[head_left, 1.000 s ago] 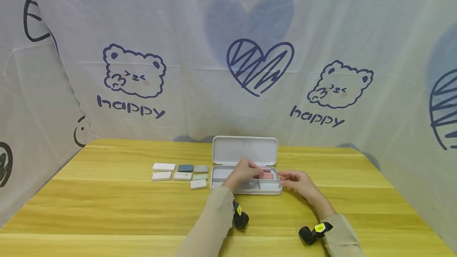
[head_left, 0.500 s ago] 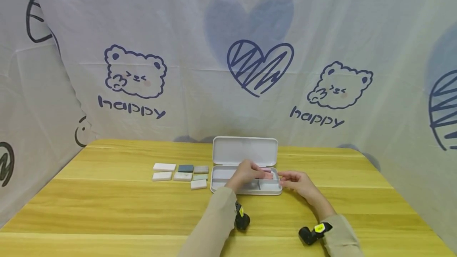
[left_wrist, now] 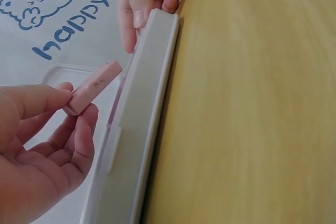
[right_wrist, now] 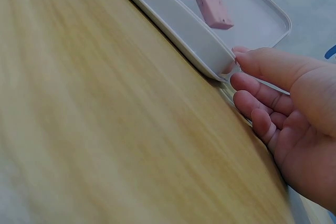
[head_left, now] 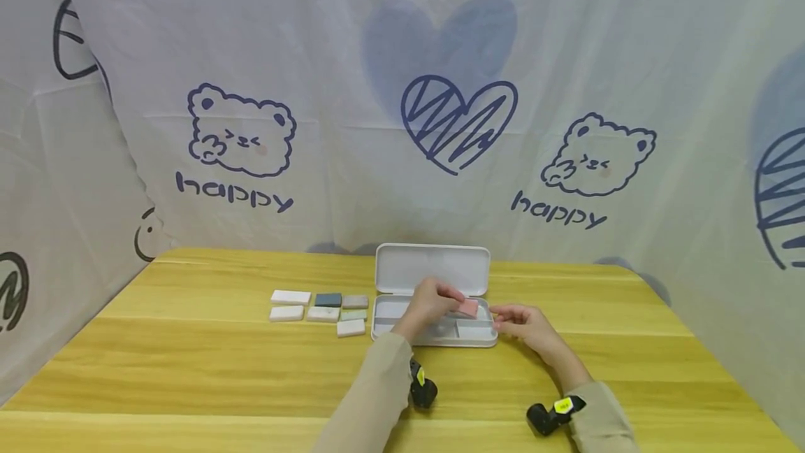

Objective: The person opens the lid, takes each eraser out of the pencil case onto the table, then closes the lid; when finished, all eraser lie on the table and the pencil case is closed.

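"happy" bear backdrop [head_left: 239, 191], left hand [head_left: 428, 303] pinching pink eraser [head_left: 467, 308]

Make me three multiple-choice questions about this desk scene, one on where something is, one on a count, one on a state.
1. Where do the loose erasers lie?
A. inside the lid
B. on the table left of the white case
C. right of the case

2. How many loose erasers lie there?
A. three
B. seven
C. twelve

3. What is the left hand doing?
A. pinching a pink eraser above the case
B. lying flat on the table
C. closing the lid

Answers:
1 B, the head view shows them in rows left of the case.
2 B, seven can be counted.
3 A, the left wrist view shows its fingers pinching the eraser.
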`<state>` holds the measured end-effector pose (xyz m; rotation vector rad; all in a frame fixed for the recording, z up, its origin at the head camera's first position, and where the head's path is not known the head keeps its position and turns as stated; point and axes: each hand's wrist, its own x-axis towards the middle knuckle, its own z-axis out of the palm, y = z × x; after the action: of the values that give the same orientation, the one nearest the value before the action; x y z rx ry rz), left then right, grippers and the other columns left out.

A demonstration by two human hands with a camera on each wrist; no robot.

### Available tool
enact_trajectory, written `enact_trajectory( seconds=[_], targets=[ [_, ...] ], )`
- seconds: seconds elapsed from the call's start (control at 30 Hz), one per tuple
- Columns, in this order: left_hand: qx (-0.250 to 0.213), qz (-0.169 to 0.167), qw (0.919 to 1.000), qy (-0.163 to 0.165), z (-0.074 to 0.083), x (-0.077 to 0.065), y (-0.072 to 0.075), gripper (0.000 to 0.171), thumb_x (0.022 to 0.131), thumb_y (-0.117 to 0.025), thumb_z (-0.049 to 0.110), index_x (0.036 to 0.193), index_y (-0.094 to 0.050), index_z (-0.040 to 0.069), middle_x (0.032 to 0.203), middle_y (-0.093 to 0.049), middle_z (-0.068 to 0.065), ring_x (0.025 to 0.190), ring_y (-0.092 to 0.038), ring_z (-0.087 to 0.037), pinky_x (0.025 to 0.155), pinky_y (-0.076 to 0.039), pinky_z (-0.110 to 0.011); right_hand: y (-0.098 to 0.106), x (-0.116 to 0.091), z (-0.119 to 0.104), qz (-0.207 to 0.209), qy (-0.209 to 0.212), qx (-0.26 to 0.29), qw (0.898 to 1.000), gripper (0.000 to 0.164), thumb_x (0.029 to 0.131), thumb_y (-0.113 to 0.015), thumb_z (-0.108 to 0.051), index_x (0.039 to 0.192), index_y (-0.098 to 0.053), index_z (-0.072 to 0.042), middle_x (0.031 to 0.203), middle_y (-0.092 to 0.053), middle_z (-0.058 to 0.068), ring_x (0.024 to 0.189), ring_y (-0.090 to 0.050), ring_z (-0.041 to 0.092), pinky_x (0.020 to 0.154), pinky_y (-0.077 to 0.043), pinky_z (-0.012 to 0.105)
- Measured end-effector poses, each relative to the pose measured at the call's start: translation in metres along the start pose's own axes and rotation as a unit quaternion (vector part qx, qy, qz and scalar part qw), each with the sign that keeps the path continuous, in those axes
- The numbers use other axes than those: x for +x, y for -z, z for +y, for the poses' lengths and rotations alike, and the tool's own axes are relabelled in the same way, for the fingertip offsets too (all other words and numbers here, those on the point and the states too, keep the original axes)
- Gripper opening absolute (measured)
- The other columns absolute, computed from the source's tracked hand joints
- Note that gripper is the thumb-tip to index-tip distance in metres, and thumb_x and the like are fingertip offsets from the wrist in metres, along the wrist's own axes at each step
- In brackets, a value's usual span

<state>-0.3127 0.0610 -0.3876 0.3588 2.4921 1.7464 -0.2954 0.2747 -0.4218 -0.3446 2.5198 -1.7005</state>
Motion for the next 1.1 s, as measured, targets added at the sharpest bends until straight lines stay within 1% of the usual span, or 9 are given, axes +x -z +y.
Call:
enact_trajectory(
  seconds=[0.1, 0.2, 0.33, 0.57, 0.67, 0.8, 0.9, 1.1],
  targets=[
    [-0.014, -0.002, 0.9999, 0.007, 0.001, -0.003, 0.005, 0.007, 0.075, -0.064, -0.002, 0.079, -0.069, 0.0, 0.069, -0.061, -0.001, 0.057, -0.048, -0.01, 0.052, -0.041, -0.02, 0.0, 0.0, 0.0, 0.001, 0.0, 0.0, 1.0, 0.039, 0.081, -0.065, -0.009, 0.113, -0.054, 0.011, 0.089, -0.062, 0.011, 0.071, -0.051, 0.013, 0.058, -0.041, 0.022],
    [-0.024, -0.002, 0.9996, 0.017, 0.002, -0.005, 0.01, 0.006, 0.076, -0.065, 0.001, 0.08, -0.069, 0.001, 0.072, -0.061, -0.002, 0.062, -0.051, -0.013, 0.055, -0.043, -0.022, 0.0, 0.0, 0.001, 0.002, 0.003, 0.0, 1.0, 0.039, 0.081, -0.065, -0.009, 0.112, -0.054, 0.012, 0.089, -0.062, 0.011, 0.07, -0.05, 0.013, 0.057, -0.041, 0.022],
    [-0.029, -0.002, 0.9994, 0.019, 0.002, -0.008, 0.018, 0.006, 0.078, -0.065, 0.003, 0.083, -0.069, 0.002, 0.076, -0.063, -0.002, 0.067, -0.054, -0.015, 0.06, -0.046, -0.025, 0.0, 0.0, 0.003, 0.002, 0.007, -0.003, 1.0, 0.039, 0.08, -0.065, -0.008, 0.112, -0.054, 0.012, 0.088, -0.061, 0.01, 0.07, -0.05, 0.012, 0.057, -0.042, 0.021],
    [-0.04, 0.006, 0.9991, 0.016, -0.003, -0.013, 0.033, 0.009, 0.079, -0.063, 0.004, 0.085, -0.069, 0.001, 0.08, -0.064, -0.004, 0.068, -0.055, -0.012, 0.066, -0.048, -0.03, -0.001, 0.0, 0.005, 0.002, 0.012, -0.003, 1.0, 0.038, 0.08, -0.065, -0.007, 0.112, -0.054, 0.012, 0.088, -0.061, 0.011, 0.07, -0.05, 0.012, 0.057, -0.041, 0.022],
    [-0.04, 0.011, 0.999, 0.018, -0.003, -0.017, 0.042, 0.01, 0.08, -0.063, 0.005, 0.087, -0.069, 0.001, 0.08, -0.065, -0.004, 0.072, -0.057, -0.018, 0.068, -0.048, -0.032, 0.0, 0.0, 0.004, 0.002, 0.014, -0.002, 1.0, 0.038, 0.081, -0.064, -0.007, 0.112, -0.054, 0.012, 0.088, -0.061, 0.011, 0.07, -0.05, 0.011, 0.057, -0.041, 0.022],
    [-0.042, 0.021, 0.9987, 0.019, -0.004, -0.023, 0.053, 0.012, 0.081, -0.062, 0.005, 0.089, -0.069, 0.0, 0.08, -0.065, -0.005, 0.076, -0.058, -0.024, 0.066, -0.047, -0.028, 0.0, 0.0, 0.003, 0.003, 0.011, -0.004, 1.0, 0.039, 0.082, -0.064, -0.009, 0.113, -0.054, 0.011, 0.089, -0.061, 0.011, 0.07, -0.049, 0.012, 0.057, -0.041, 0.022],
    [-0.041, 0.029, 0.9986, 0.016, -0.007, -0.027, 0.062, 0.012, 0.082, -0.062, 0.005, 0.09, -0.069, -0.001, 0.081, -0.065, -0.006, 0.075, -0.058, -0.023, 0.064, -0.046, -0.026, 0.0, 0.0, 0.003, 0.003, 0.011, -0.007, 1.0, 0.039, 0.082, -0.064, -0.01, 0.113, -0.054, 0.011, 0.089, -0.061, 0.01, 0.07, -0.049, 0.012, 0.057, -0.041, 0.022],
    [-0.038, 0.04, 0.9979, 0.034, -0.011, -0.035, 0.081, 0.013, 0.083, -0.061, 0.006, 0.092, -0.068, 0.0, 0.085, -0.064, -0.006, 0.076, -0.057, -0.018, 0.072, -0.047, -0.033, -0.001, 0.0, 0.003, 0.002, 0.016, 0.0, 1.0, 0.039, 0.081, -0.065, -0.008, 0.112, -0.054, 0.012, 0.088, -0.06, 0.01, 0.071, -0.049, 0.012, 0.058, -0.041, 0.022]
  ],
)
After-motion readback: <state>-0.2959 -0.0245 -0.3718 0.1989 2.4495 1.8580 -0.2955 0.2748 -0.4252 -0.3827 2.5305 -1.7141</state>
